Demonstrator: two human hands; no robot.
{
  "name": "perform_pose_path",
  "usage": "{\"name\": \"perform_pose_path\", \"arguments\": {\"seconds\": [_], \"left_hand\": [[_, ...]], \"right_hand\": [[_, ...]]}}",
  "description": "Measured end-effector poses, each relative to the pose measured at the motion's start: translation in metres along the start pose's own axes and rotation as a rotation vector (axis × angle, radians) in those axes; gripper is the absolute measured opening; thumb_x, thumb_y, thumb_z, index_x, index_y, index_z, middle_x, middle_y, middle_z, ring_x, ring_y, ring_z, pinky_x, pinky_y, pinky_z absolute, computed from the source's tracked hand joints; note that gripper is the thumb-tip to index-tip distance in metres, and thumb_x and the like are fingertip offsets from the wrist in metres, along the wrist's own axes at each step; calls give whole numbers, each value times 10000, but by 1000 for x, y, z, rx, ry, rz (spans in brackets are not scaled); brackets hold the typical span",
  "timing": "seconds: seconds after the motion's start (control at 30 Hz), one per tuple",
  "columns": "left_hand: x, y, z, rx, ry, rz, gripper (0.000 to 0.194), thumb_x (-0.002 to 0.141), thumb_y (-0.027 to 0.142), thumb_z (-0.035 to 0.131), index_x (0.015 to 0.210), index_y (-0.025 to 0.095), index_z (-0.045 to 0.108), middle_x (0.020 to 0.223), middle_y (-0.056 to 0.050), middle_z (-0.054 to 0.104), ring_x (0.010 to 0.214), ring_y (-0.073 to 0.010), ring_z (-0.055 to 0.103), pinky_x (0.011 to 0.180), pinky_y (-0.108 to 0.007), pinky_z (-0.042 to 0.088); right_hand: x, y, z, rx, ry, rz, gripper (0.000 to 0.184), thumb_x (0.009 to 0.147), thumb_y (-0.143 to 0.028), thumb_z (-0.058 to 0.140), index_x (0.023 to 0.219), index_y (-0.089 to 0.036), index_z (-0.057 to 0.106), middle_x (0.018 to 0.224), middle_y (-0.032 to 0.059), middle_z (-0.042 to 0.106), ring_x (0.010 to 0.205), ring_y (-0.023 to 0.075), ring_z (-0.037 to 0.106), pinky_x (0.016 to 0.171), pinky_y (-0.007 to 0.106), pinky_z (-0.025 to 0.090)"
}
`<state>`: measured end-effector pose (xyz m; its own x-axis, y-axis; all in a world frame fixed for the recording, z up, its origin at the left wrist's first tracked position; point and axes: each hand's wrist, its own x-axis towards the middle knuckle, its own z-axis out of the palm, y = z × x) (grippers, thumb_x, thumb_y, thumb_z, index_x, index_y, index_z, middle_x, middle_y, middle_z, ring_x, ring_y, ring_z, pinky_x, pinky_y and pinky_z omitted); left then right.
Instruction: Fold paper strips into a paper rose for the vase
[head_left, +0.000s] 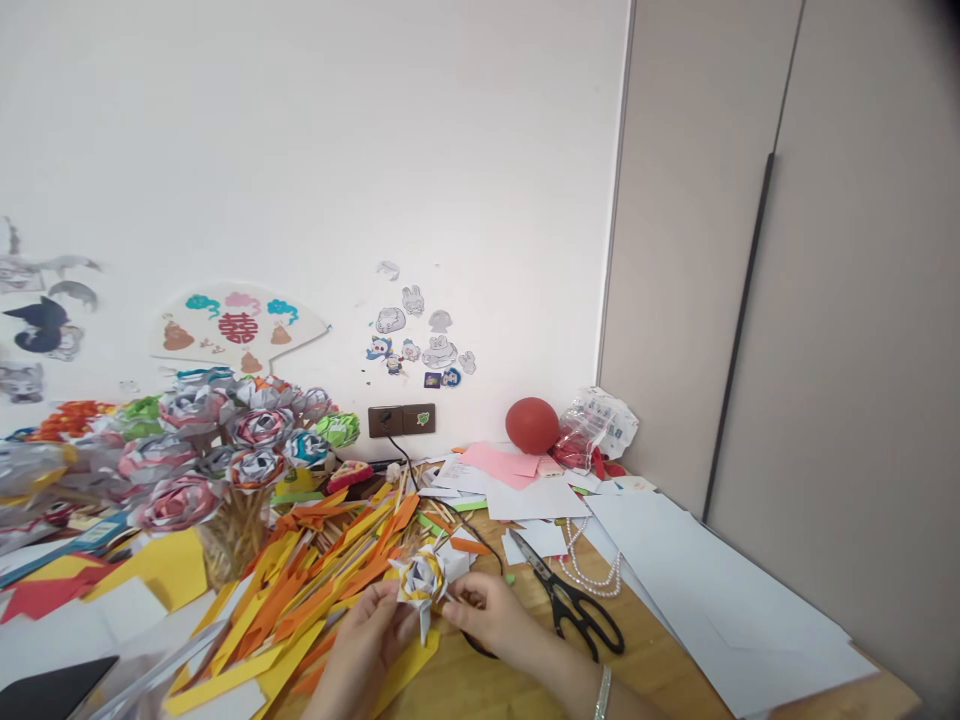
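Observation:
Between my two hands is a small white and yellow paper flower [422, 578], its layered petals facing up and a white strip hanging below it. My left hand [380, 622] is closed on the flower's left side. My right hand [480, 606] pinches the flower's right edge with thumb and fingers. Beneath and left of them lie many folded orange and yellow paper strips [300, 590]. Black-handled scissors [574, 600] rest on the wooden table [517, 675], just right of my right hand.
A bunch of finished paper flowers [259, 427] stands at the left. White paper sheets [720, 590] cover the table's right side. Near the wall are a red balloon [532, 425], pink paper [501, 461] and a plastic bag [598, 425]. A bead string [592, 580] and a black cable [480, 533] lie close by.

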<state>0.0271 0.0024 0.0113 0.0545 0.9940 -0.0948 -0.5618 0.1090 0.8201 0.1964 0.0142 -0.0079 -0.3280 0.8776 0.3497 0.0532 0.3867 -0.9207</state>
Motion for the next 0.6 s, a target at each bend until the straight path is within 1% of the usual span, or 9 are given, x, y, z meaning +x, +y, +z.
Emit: {"name": "perform_pose_path", "arguments": {"seconds": [0.1, 0.17, 0.27, 0.33, 0.43, 0.5, 0.6], "left_hand": [[-2, 0, 2, -11, -38, -10, 231, 581, 145, 805, 626, 161, 580, 632, -18, 697, 650, -160, 690, 674, -240, 544], [-5, -2, 4, 4, -87, -49, 272, 545, 194, 837, 621, 158, 579, 668, -45, 722, 694, -191, 706, 701, -264, 548], [-6, -7, 4, 59, -148, -129, 323, 544, 256, 841, 742, 148, 610, 800, -101, 753, 779, -243, 717, 702, -285, 550], [-4, -9, 3, 100, -126, -158, 328, 580, 261, 817, 801, 144, 604, 818, -120, 755, 767, -252, 721, 671, -283, 549], [-1, -5, 1, 84, -68, -164, 287, 627, 253, 773, 817, 163, 578, 780, -100, 751, 757, -260, 721, 656, -302, 547], [-2, 0, 1, 50, -65, -196, 290, 654, 301, 750, 854, 180, 578, 758, -76, 743, 767, -260, 717, 642, -310, 546], [-12, 9, 7, 42, -178, -279, 338, 690, 386, 721, 913, 156, 613, 796, -88, 732, 754, -253, 707, 668, -323, 539]], "right_hand": [[3, -3, 0, 88, 57, 26, 489, 709, -639, 578, 692, -150, 577, 613, -22, 496, 563, 104, 450, 540, 218, 363], [4, -5, -2, 100, 92, 54, 524, 711, -682, 535, 665, -160, 553, 589, -27, 473, 534, 98, 431, 503, 211, 342], [5, -9, -8, 73, 141, 38, 507, 745, -660, 515, 653, -163, 555, 595, -26, 468, 553, 98, 433, 512, 205, 333], [4, -13, -12, 61, 145, 30, 486, 760, -635, 522, 663, -161, 570, 591, -30, 463, 551, 94, 428, 519, 205, 329], [2, -19, -16, 68, 106, 56, 506, 754, -649, 520, 687, -152, 589, 599, -26, 476, 540, 92, 429, 519, 206, 330], [0, -23, -18, 66, 50, 83, 530, 743, -669, 515, 688, -147, 594, 602, -22, 485, 542, 93, 433, 526, 209, 333], [-3, -28, -18, 47, -61, 100, 518, 743, -656, 530, 663, -148, 593, 596, -23, 486, 551, 94, 432, 539, 208, 327]]}}
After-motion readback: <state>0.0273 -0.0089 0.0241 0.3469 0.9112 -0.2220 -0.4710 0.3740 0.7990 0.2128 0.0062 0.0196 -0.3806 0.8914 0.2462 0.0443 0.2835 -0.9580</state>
